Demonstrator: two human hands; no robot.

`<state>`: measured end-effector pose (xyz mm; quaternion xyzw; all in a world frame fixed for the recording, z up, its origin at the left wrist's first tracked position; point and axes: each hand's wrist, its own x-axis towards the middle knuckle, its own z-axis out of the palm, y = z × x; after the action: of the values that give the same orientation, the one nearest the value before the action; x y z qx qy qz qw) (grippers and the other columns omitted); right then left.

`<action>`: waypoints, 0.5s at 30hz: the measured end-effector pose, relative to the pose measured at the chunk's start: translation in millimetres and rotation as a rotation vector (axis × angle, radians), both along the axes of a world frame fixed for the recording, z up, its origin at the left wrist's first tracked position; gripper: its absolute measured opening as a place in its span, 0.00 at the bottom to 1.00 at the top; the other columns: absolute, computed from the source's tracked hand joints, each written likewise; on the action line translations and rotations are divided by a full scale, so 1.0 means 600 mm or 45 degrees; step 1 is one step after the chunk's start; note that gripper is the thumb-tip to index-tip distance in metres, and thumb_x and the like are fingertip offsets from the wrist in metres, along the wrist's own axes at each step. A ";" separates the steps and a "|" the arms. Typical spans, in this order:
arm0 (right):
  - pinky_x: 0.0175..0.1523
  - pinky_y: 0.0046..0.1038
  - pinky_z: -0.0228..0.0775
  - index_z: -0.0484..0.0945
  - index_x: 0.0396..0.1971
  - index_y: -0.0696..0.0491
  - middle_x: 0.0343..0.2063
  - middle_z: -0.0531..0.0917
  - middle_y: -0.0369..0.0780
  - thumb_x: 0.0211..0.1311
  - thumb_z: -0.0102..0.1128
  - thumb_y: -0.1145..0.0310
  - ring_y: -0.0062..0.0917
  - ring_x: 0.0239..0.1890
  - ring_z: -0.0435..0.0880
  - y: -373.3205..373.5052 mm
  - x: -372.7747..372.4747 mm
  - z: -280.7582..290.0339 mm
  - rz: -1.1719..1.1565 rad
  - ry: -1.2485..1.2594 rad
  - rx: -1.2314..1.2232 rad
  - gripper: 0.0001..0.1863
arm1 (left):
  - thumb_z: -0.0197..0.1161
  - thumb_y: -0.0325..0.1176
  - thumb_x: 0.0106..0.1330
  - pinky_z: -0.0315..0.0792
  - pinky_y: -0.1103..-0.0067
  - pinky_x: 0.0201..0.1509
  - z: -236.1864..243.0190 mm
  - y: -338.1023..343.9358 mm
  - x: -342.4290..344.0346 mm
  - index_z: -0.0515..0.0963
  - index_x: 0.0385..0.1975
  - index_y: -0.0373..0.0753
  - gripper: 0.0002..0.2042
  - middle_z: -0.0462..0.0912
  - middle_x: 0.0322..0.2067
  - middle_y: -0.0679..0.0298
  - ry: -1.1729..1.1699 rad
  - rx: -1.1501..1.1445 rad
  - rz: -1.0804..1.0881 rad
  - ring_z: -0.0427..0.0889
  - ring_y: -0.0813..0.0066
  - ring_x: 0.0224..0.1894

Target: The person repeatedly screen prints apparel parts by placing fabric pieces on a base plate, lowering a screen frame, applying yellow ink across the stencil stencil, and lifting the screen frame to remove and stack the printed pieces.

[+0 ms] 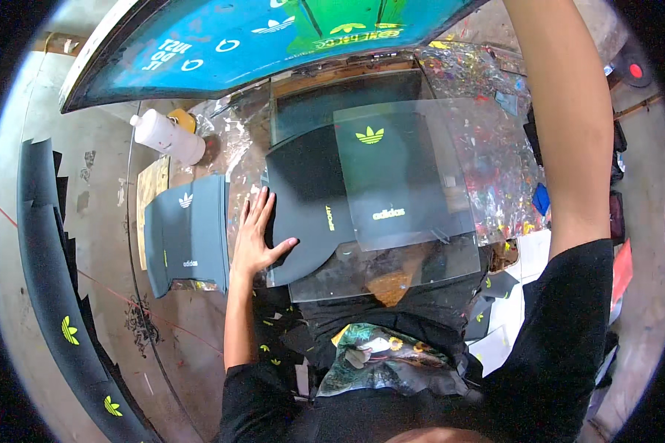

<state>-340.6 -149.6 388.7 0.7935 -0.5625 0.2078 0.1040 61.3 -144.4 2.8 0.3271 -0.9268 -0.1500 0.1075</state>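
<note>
My left hand (256,238) lies flat, fingers spread, on the left edge of a dark cut fabric panel (303,177). A clear plastic sheet (421,173) covers the panel's right part, with a yellow-green emblem and pale lettering showing on it. Both rest on a glass plate (451,262). My right arm (569,125) reaches up past the top edge, so its hand is out of sight. Over the far side of the table, a printing screen (236,48) with blue and green mesh stands tilted up.
Grey-blue printed fabric panels (188,236) are stacked left of my hand, on a wooden board (153,173). Behind them stands a white plastic bottle (166,138). Paint-splattered plastic (506,148) covers the right side. More printed panels (52,295) lie in a long row at far left.
</note>
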 end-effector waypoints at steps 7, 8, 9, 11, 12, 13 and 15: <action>0.46 0.34 0.80 0.88 0.42 0.60 0.41 0.90 0.48 0.40 0.79 0.37 0.36 0.39 0.89 -0.003 0.008 0.000 -0.146 -0.009 -0.024 0.40 | 0.74 0.60 0.53 0.40 0.56 0.84 -0.001 0.003 0.004 0.61 0.77 0.36 0.54 0.57 0.78 0.46 0.001 0.004 0.010 0.55 0.52 0.81; 0.46 0.34 0.80 0.88 0.42 0.60 0.41 0.90 0.48 0.40 0.79 0.36 0.36 0.39 0.89 -0.003 0.008 0.000 -0.149 -0.010 -0.024 0.41 | 0.74 0.59 0.53 0.40 0.57 0.85 0.000 0.002 0.003 0.60 0.77 0.36 0.54 0.57 0.78 0.46 -0.002 0.006 0.009 0.54 0.52 0.81; 0.47 0.34 0.80 0.88 0.43 0.60 0.42 0.90 0.48 0.40 0.79 0.36 0.36 0.40 0.89 -0.003 0.008 0.000 -0.151 -0.011 -0.023 0.41 | 0.74 0.59 0.53 0.40 0.58 0.85 0.001 0.002 0.002 0.60 0.77 0.37 0.53 0.56 0.78 0.47 -0.005 0.008 0.009 0.53 0.53 0.81; 0.46 0.34 0.80 0.88 0.41 0.60 0.41 0.90 0.48 0.40 0.79 0.36 0.36 0.40 0.89 -0.004 0.008 -0.001 -0.139 -0.018 -0.019 0.40 | 0.74 0.60 0.54 0.40 0.57 0.84 0.001 0.001 0.001 0.61 0.77 0.36 0.53 0.57 0.78 0.46 -0.008 0.016 0.017 0.54 0.53 0.81; 0.46 0.34 0.80 0.88 0.41 0.59 0.41 0.90 0.48 0.40 0.79 0.36 0.36 0.40 0.89 -0.004 0.007 -0.002 -0.132 -0.018 -0.015 0.40 | 0.73 0.61 0.54 0.40 0.57 0.84 0.000 0.001 0.000 0.61 0.77 0.36 0.53 0.57 0.78 0.46 -0.010 0.021 0.021 0.55 0.53 0.81; 0.47 0.34 0.80 0.89 0.41 0.59 0.42 0.90 0.48 0.40 0.79 0.36 0.36 0.40 0.89 -0.003 0.006 0.000 -0.126 -0.008 -0.005 0.40 | 0.73 0.61 0.54 0.40 0.57 0.84 0.000 0.000 -0.001 0.61 0.77 0.36 0.53 0.57 0.78 0.46 -0.012 0.018 0.019 0.55 0.53 0.81; 0.47 0.34 0.80 0.89 0.41 0.59 0.42 0.90 0.48 0.40 0.79 0.36 0.36 0.40 0.89 0.002 0.007 0.003 -0.087 -0.002 0.020 0.40 | 0.73 0.61 0.54 0.40 0.57 0.85 0.000 0.000 0.001 0.61 0.77 0.36 0.53 0.57 0.78 0.46 -0.020 0.013 0.021 0.55 0.53 0.81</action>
<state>-336.2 -148.3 390.5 0.7746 -0.5908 0.2002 0.1043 62.1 -144.2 2.7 0.3363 -0.9242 -0.1513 0.0999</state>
